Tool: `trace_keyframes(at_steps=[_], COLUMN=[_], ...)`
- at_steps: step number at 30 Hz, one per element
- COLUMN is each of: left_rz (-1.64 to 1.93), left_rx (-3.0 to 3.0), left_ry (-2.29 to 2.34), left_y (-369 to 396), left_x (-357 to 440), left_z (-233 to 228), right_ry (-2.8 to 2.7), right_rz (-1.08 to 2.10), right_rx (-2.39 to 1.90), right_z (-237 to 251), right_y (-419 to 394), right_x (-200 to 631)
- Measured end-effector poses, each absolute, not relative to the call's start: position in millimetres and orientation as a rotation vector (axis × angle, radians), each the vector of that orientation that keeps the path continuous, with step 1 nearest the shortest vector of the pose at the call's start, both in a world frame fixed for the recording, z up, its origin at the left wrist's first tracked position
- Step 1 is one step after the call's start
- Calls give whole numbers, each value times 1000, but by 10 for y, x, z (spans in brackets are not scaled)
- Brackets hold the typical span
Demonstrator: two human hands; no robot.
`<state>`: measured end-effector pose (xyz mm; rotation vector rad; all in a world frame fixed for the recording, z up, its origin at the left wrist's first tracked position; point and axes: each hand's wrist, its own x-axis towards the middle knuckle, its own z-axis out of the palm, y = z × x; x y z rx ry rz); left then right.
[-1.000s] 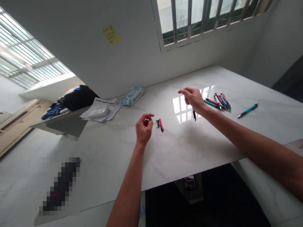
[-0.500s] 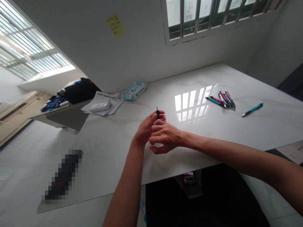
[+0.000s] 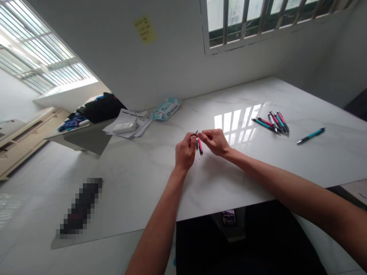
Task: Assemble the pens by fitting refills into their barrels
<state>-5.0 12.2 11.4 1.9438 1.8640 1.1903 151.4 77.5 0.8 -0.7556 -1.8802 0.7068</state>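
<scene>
A stack of flat white papers with a smooth white device on top sits far left on the desk, whose polished, marble-veined white top mirrors the barred window. Next to the papers lies one soft plastic wipes packet, pale blue and crinkled.

Mid-desk, the left hand has its grip nearly closed, thumb and fingertips pinched on a small black pen part that pokes up above the fingers. Just right of it the right hand meets it fingertip to fingertip, grip also pinched; I cannot tell whether it shares that black part or only touches it. Between and just under the two hands lie a slim pink pen barrel, a short black piece beside it and a thin white refill, all on the desk.

Further right, a loose cluster of pens, about five, glossy teal and pink with dark tips, lies fanned together, and one teal pen lies alone, well apart.

Half a second ago the right hand covered the left from in front and the pink barrel was hidden; now the hands sit side by side and further from the desk's near edge.
</scene>
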Motion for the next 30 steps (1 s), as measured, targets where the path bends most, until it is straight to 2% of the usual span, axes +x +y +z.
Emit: trace_keyframes(at_steps=[3,8,19,30], left_rz=[978,842,789,837], left_rx=[2064,2099,2068,2016], left_ry=[1884,2006,2205,2213], left_y=[67,73,168,176], left_x=[81,87,-70,-77], left_z=[104,128,53,47], right_ry=[-1825,-1720,-1839,-1549], right_rz=[843,899,904,1322], right_rx=[-845,-817,-611,-493], right_z=[-1,-4,-18,-50], right_y=[722,711,757,796], right_x=[1476,1424,1418,1384])
